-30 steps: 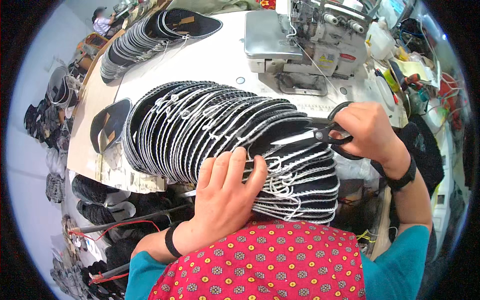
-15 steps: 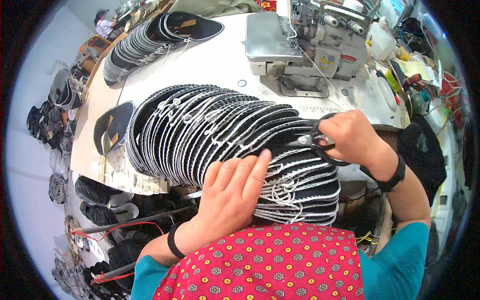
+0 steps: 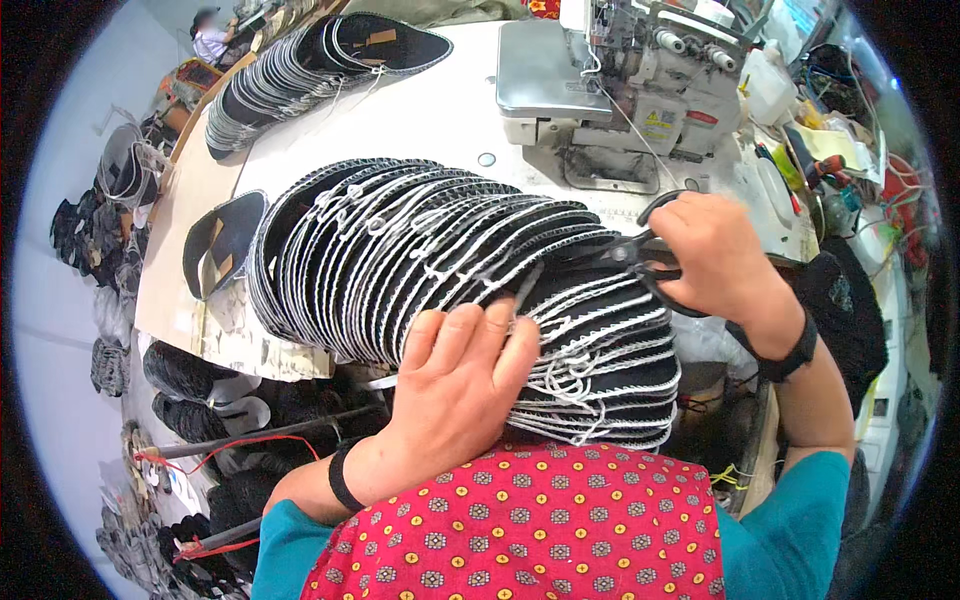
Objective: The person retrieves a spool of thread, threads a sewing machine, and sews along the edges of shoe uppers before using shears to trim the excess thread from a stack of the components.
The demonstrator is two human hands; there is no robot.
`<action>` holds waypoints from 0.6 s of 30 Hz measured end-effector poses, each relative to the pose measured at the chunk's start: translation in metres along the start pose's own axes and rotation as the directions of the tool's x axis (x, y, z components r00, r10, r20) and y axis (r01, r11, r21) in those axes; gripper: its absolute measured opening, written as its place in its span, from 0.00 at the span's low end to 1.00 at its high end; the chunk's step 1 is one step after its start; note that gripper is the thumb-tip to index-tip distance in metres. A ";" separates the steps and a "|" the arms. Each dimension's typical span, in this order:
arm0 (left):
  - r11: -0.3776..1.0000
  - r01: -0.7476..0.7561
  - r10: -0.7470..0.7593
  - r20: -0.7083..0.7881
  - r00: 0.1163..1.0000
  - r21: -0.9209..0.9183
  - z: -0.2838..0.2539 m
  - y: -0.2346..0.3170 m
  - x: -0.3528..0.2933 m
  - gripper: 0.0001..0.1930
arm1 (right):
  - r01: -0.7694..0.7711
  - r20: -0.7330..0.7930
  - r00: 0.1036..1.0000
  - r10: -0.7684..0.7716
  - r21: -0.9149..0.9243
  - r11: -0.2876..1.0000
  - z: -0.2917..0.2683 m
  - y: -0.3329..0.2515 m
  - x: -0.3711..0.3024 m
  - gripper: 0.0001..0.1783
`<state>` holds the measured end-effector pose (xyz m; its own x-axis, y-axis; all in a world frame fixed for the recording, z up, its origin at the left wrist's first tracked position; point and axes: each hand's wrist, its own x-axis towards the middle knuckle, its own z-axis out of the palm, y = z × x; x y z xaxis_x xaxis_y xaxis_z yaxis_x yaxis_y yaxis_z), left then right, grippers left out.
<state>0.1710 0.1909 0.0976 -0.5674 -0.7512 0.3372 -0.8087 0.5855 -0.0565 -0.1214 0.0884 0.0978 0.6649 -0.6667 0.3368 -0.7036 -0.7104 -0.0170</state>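
A long row of overlapping black fabric pieces (image 3: 350, 270) with white overstitched edges lies before me, loose white threads (image 3: 570, 375) trailing across it. My left hand (image 3: 450, 375) rests on the row's near side with fingers curled and thumb close to the forefinger. What its fingertips grip is hidden; a faint blurred strand shows just above them. In my right hand (image 3: 715, 250) is a pair of black-handled scissors (image 3: 625, 253), its handles spread apart. The blades point left over the pieces, beyond my left fingertips, and their tips are hard to make out against the black fabric.
An overlock sewing machine (image 3: 640, 110) stands on the white table (image 3: 420, 125) at the far right. Another row of dark pieces (image 3: 280, 90) lies far left, and a single curved piece (image 3: 225, 245) nearer. Bottles and tools crowd the right edge. A person (image 3: 212, 40) sits far back.
My left fingers have gone from stretched out to curled, with the thumb drawn in. The right hand has moved slightly up and right, and the scissor handles have spread wider.
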 end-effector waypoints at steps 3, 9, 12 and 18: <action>0.991 -0.099 0.091 -0.092 0.992 -0.090 0.006 -0.004 -0.001 0.20 | 0.061 0.024 0.998 -0.061 0.002 0.998 0.011 -0.004 0.003 0.17; 0.995 0.103 -0.099 -0.181 0.978 0.010 0.007 -0.005 -0.007 0.26 | 0.148 -0.077 0.987 -0.144 0.058 0.987 -0.002 0.014 -0.011 0.15; 0.996 0.070 -0.061 -0.157 0.986 0.050 0.006 -0.004 -0.007 0.25 | 0.135 -0.048 0.990 -0.131 0.083 0.987 -0.005 0.021 -0.016 0.14; 0.994 0.085 -0.075 -0.139 0.987 0.068 0.005 -0.003 -0.005 0.26 | 0.068 -0.049 0.997 -0.063 0.111 0.992 -0.004 0.022 -0.017 0.15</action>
<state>0.1751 0.1917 0.0917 -0.4781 -0.7434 0.4677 -0.8627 0.4975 -0.0912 -0.1488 0.0848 0.0957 0.6947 -0.6086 0.3833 -0.6246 -0.7748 -0.0982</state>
